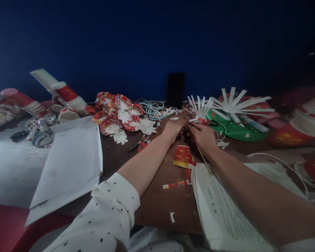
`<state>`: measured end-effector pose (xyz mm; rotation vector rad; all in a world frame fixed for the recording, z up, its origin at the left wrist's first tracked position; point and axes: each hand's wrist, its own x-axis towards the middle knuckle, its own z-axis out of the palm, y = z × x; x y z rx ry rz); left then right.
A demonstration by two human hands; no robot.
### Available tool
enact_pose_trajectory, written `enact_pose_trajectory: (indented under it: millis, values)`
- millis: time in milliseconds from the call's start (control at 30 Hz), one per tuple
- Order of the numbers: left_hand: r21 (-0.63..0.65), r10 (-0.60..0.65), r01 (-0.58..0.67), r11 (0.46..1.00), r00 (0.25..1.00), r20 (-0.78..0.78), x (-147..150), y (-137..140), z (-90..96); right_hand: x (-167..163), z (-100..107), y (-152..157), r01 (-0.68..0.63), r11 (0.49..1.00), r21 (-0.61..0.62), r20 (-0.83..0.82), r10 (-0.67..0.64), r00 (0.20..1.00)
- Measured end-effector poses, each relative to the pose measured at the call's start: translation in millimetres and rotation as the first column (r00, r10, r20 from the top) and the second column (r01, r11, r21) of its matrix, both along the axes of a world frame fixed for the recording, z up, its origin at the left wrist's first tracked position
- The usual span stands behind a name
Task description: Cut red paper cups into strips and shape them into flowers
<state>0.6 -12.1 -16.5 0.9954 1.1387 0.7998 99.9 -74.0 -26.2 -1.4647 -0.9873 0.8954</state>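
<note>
Tabletop [153, 211]: brown, under both hands
Left hand [174, 128], right hand [204, 135]: fingertips meeting; grip hidden, cannot tell if pinching
Fan [201, 112]: just beyond right fingertips; likely light, bendy paper, tears easily; take by base, not strips
Red piece [182, 155]: just short of hands; probably stiff card, take edges

I count two hands [174, 129] [203, 135], one thin stick [204, 159], two fans of white strips [201, 109] [232, 106] towards one o'clock, one dark upright slab [176, 90] at twelve, one blue cord bundle [152, 109].
</note>
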Motion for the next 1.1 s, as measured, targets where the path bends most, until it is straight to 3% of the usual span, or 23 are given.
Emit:
enact_pose_trajectory:
  millis: [467, 833, 1033, 1100]
  values:
    - [-0.01, -0.052, 0.051, 0.999, 0.997, -0.064, 1, 1, -0.2, 2, -6, -2, -0.007, 1.0, 0.013, 0.205, 0.005, 0.979]
    - [-0.08, 0.016, -0.012, 0.997, 0.999, 0.043, 1, 1, 6.6, 2, 2, -1, -0.048, 0.999, -0.004, 0.073, 0.048, 0.996]
    - [-0.072, -0.011, 0.019, 0.997, 0.995, 0.104, 0, 0, 7.0, 1, 3, -2, -0.057, 0.998, -0.019, -0.016, 0.056, 0.998]
    - [-0.13, 0.023, -0.007, 0.992, 0.992, 0.126, 0, 0, 7.0, 1, 2, -2, -0.062, 0.998, -0.017, -0.034, 0.061, 0.998]
